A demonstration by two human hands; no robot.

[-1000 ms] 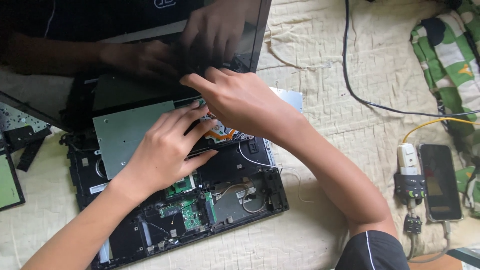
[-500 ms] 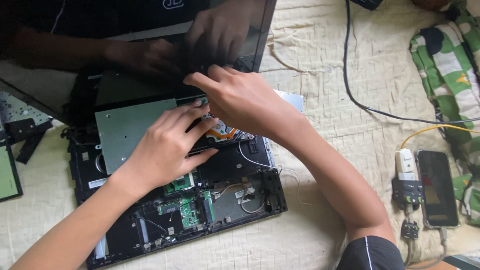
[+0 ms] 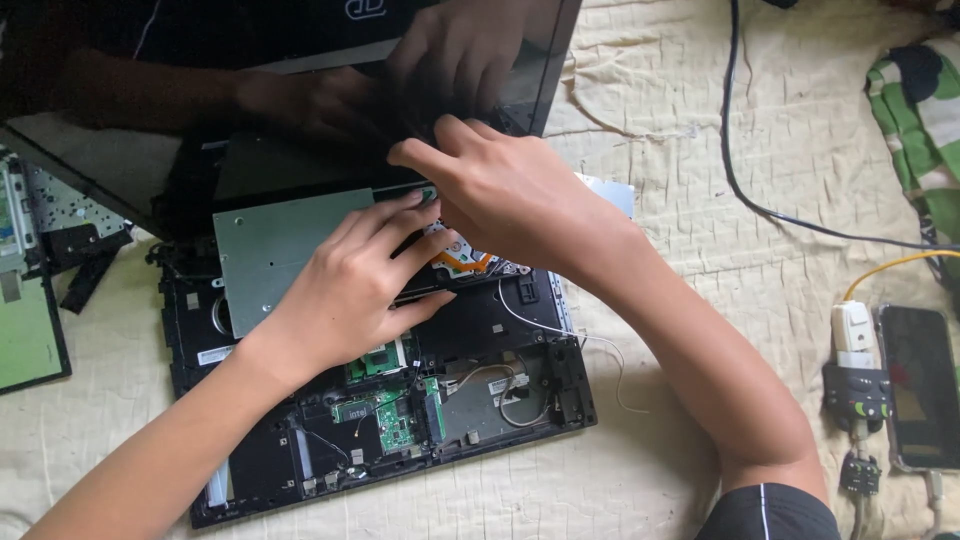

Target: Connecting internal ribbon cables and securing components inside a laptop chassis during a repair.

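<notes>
While the opened laptop base [image 3: 380,400] lies on the cream quilted cloth [image 3: 700,180] with its dark screen [image 3: 250,80] tilted back at the far edge, both hands work at the rear of the chassis. The left hand [image 3: 350,285] lies flat, fingers extended, pressing on the grey metal plate [image 3: 265,255]; it grips nothing. The right hand [image 3: 510,195] is curled, fingertips pinching near the plate's far right corner beside an orange flex cable [image 3: 470,262]; what it pinches cannot be told. This appears to be the plate seating or release step; the next move likely calls for steady downward pressure and fine fingertip control. The plate's long axis runs left to right, parallel to the hinge line, and it occupies the rear left of the base.
</notes>
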